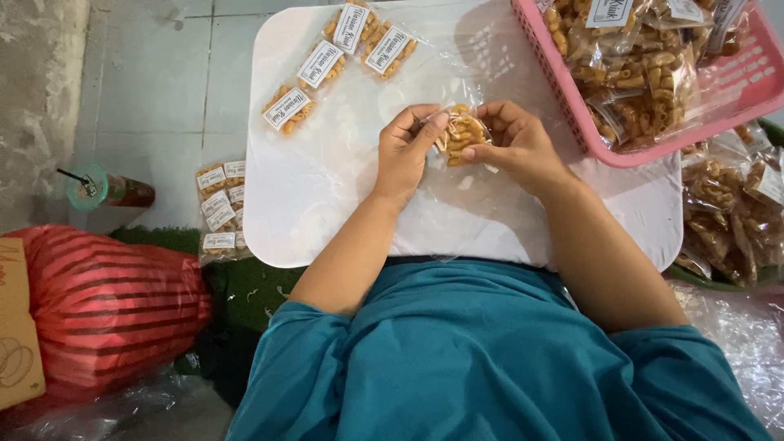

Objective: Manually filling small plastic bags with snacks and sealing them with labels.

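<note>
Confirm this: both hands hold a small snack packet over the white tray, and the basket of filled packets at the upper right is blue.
Not quite. The head view shows the basket is pink, not blue. The rest holds: the left hand and right hand hold the small snack packet over the white tray.

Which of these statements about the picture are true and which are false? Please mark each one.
1. Both hands hold one small snack bag. True: the left hand and right hand pinch the bag between them.
2. The basket is blue. False: the basket is pink.
3. Four labelled packs lie on the far part of the white table. True: the packs lie on the table.
4. The basket is empty. False: it holds snack bags.
5. A drink with a straw stands on the table. False: the drink stands on the floor at the left.
</note>
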